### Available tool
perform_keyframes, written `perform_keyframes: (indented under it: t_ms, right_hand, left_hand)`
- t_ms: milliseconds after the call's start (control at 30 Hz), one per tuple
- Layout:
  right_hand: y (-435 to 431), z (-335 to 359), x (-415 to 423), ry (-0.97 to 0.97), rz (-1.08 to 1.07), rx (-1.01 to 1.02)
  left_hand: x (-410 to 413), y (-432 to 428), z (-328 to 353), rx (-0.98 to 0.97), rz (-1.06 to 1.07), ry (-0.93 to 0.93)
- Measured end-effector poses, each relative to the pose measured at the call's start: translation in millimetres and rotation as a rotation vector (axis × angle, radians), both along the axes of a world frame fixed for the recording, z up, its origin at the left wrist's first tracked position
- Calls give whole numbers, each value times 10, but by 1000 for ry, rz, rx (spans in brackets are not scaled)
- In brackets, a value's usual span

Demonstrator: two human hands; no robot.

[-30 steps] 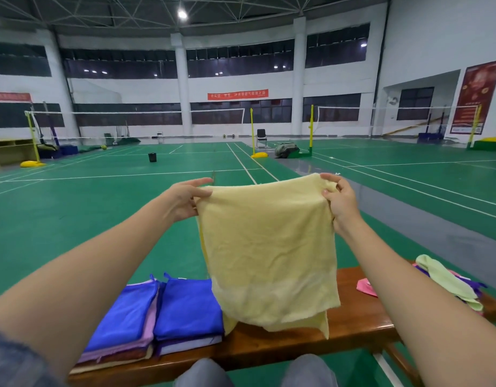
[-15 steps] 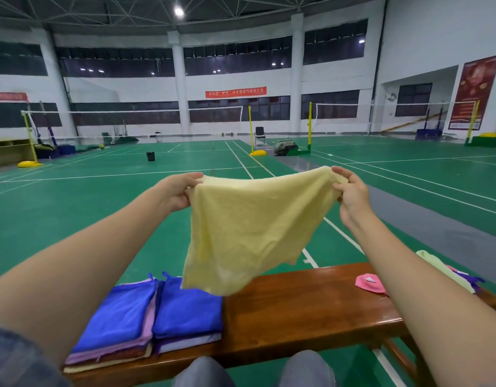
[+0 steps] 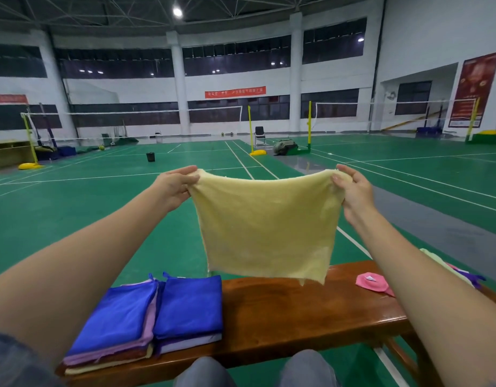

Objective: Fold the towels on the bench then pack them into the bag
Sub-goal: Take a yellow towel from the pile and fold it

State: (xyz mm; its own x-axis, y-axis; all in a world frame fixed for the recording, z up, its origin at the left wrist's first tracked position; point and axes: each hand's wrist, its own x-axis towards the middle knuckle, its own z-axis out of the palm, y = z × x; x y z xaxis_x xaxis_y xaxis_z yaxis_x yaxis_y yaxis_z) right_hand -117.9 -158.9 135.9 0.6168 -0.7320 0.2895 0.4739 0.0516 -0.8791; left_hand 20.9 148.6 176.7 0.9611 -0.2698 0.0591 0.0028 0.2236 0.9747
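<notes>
**Hidden From View**

The right forearm [image 3: 403, 269] is covering most of the loose towels [image 3: 436, 259] at the right end of the tabletop [image 3: 297, 311] (only pale green, pink and purple scraps are peeking out). The yellow towel [image 3: 266, 224] is hiding some fingers [image 3: 185, 172] of the left hand [image 3: 174, 187] and right hand [image 3: 354, 189] behind its corners. Lettering on the red banner [image 3: 235, 92] is showing too small to read.

The yellow towel [image 3: 265, 224] hangs spread flat in the air, pinched at both top corners, its lower edge just above the bench [image 3: 297, 311]. Two folded stacks [image 3: 189, 305], blue on top, sit side by side at the bench's left end. A loose heap [image 3: 371, 283], perhaps pink, green and purple towels, lies at its right end.
</notes>
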Motion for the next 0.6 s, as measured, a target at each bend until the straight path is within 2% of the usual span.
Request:
perform_keyframes:
  t_ms: [133, 267, 367, 600]
  right_hand:
    - [-37, 1, 13, 12, -1, 116]
    - [-90, -77, 44, 185, 15, 96]
    - [-100, -147, 63, 243, 67, 119]
    - [-1, -110, 21, 104, 166, 185]
  left_hand:
    - [-52, -23, -2, 40, -3, -5]
    - [-61, -25, 27, 24, -20, -40]
    - [-48, -2, 37, 19, -11, -51]
    - [-3, 71, -41, 30, 17, -51]
